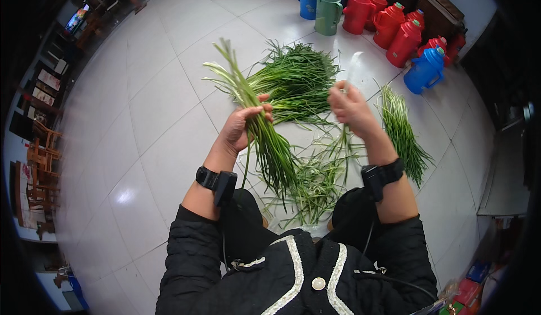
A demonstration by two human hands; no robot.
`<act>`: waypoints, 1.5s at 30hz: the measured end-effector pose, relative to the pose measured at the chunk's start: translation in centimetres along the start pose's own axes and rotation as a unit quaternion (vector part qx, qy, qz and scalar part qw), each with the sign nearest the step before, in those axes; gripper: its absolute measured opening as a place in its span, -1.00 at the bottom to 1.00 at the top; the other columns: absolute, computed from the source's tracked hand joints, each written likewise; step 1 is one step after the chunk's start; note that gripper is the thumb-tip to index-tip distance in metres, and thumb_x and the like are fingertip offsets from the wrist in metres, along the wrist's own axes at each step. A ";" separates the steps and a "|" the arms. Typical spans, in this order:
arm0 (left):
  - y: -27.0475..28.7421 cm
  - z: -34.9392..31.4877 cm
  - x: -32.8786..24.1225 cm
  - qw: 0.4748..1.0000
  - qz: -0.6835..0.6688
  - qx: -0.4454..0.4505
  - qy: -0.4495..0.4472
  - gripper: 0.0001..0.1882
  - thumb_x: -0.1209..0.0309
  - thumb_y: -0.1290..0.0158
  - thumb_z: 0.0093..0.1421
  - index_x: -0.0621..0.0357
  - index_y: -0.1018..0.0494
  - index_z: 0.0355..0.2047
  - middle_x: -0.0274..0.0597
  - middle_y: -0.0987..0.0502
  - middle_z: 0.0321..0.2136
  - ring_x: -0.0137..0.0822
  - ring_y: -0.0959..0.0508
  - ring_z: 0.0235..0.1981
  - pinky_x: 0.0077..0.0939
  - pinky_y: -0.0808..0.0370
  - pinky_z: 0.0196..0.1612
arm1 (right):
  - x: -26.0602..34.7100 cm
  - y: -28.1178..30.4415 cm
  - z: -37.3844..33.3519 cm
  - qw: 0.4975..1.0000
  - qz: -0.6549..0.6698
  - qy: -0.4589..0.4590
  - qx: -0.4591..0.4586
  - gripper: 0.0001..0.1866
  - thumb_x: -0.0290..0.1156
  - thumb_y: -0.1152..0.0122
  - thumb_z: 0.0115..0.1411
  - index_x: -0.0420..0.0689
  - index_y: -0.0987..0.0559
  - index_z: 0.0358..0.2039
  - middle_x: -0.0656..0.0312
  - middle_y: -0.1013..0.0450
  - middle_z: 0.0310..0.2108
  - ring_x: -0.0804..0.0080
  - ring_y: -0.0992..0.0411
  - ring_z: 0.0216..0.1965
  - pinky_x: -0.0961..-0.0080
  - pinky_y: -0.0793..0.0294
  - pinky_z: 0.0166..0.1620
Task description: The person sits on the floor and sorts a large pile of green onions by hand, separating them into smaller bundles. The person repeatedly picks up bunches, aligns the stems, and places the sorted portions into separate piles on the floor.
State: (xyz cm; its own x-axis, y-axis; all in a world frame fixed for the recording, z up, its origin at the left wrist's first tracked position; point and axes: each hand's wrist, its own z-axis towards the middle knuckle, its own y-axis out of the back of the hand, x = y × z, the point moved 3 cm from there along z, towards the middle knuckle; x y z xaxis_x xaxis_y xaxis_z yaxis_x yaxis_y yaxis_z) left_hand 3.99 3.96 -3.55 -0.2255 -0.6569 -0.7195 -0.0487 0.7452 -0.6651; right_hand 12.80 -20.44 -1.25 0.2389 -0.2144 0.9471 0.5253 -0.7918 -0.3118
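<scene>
- From here I see the left hand point(248, 124) with its grip wrapped snugly around a bunch of long green stalks point(270, 148), pale ends pointing far left.
- The right hand point(352, 109) is blurred, fingers bent inward; I can't tell how tightly its grip closes, or whether it has the thin strands point(345, 143) just below.
- Far between the hands, a big green heap point(301, 69) lies on the tiled floor point(163, 117).
- Nearer, loose scraps point(316, 188) spread.
- Right: another bundle point(400, 129).

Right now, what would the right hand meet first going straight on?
Likely the leafy edge of the large chive pile, though how high the right hand sits is unclear.
</scene>
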 end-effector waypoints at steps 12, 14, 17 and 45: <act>-4.2 0.0 2.2 0.997 0.019 0.050 0.053 -0.56 0.48 0.10 0.19 0.32 -0.18 0.08 -0.09 -0.42 -0.07 -0.29 -0.48 -0.11 -0.42 -0.47 -0.07 | -2.5 -6.3 0.6 0.974 -0.216 0.061 0.012 -0.78 -0.48 -0.27 -0.03 -0.29 -0.52 -0.36 0.32 -0.43 -0.59 0.65 -0.35 -0.57 0.66 -0.39 -0.46; -3.6 0.0 2.1 0.997 0.049 0.028 0.044 -0.61 0.50 0.07 0.17 0.29 -0.26 0.02 -0.10 -0.44 -0.12 -0.31 -0.49 -0.15 -0.44 -0.48 -0.10 | -2.5 -5.7 0.6 0.974 -0.226 0.007 0.010 -0.83 -0.46 -0.26 -0.01 -0.26 -0.51 -0.41 0.34 -0.40 -0.60 0.68 -0.31 -0.61 0.67 -0.33 -0.55; -2.8 0.3 2.3 0.997 0.074 -0.010 0.013 -0.72 0.49 0.04 0.16 0.26 -0.33 -0.10 -0.15 -0.49 -0.29 -0.36 -0.51 -0.27 -0.46 -0.51 -0.19 | -2.5 -5.1 0.6 0.981 -0.179 -0.066 0.020 -0.86 -0.42 -0.23 0.03 -0.21 -0.48 -0.47 0.41 -0.32 -0.63 0.74 -0.20 -0.68 0.71 -0.15 -0.66; -3.6 0.0 2.7 0.993 0.103 -0.052 -0.019 -0.83 0.41 -0.13 0.09 0.23 -0.45 -0.35 -0.34 -0.43 -0.58 -0.50 -0.40 -0.57 -0.67 -0.35 -0.51 | -1.6 -6.5 0.0 0.986 -0.142 -0.061 0.061 -0.81 -0.39 -0.27 0.03 -0.25 -0.53 -0.43 0.36 -0.41 -0.60 0.75 -0.23 -0.66 0.76 -0.21 -0.64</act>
State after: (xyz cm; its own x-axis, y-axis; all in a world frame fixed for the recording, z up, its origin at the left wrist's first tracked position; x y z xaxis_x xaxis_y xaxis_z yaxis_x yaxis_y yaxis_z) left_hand 3.57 -0.48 -3.05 -0.2051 -0.4914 -0.8465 -0.1059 0.8709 -0.4799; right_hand 9.02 -14.96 -0.75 0.1606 0.0827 0.9835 0.6782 -0.7333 -0.0491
